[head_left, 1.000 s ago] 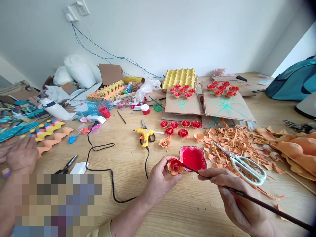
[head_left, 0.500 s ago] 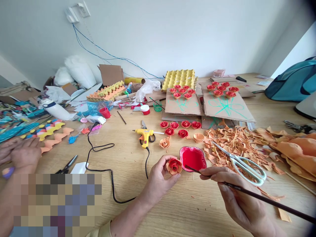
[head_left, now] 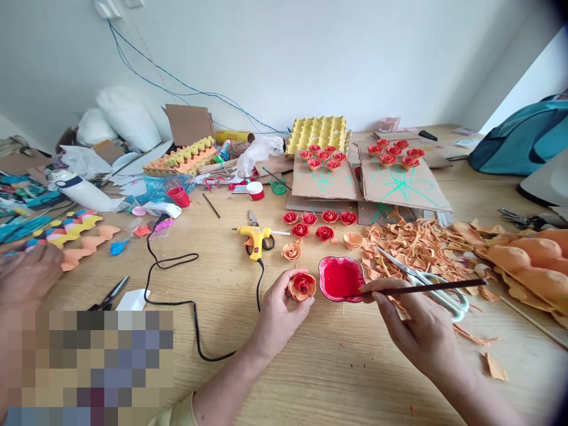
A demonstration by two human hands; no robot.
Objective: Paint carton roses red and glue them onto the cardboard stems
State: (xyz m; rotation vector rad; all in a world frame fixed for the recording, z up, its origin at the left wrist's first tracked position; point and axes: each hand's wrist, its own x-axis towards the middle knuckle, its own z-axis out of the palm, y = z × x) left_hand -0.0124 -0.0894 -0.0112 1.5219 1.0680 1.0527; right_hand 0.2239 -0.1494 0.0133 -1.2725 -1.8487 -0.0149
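Note:
My left hand (head_left: 280, 309) is closed around a small orange paper rose (head_left: 302, 286) whose centre is painted red, held just above the table. My right hand (head_left: 415, 324) pinches a long dark paintbrush (head_left: 426, 288), which lies almost level with its tip in a small dish of red paint (head_left: 341, 278). The dish stands right beside the rose. Several finished red roses (head_left: 318, 222) lie in a row behind it, with an unpainted orange rose (head_left: 291, 251) close by.
A yellow glue gun (head_left: 254, 237) with a black cord lies left of centre. Scissors (head_left: 426, 282) rest on orange scraps (head_left: 421, 245) at right. Cardboard sheets (head_left: 402, 183) carry more roses; a yellow egg tray (head_left: 316, 131) stands behind. Another person's hand (head_left: 26, 273) is at far left.
The brush left the rose and swung to the right, its tip now in the red paint dish. The view shifted slightly, so everything sits a little lower-left.

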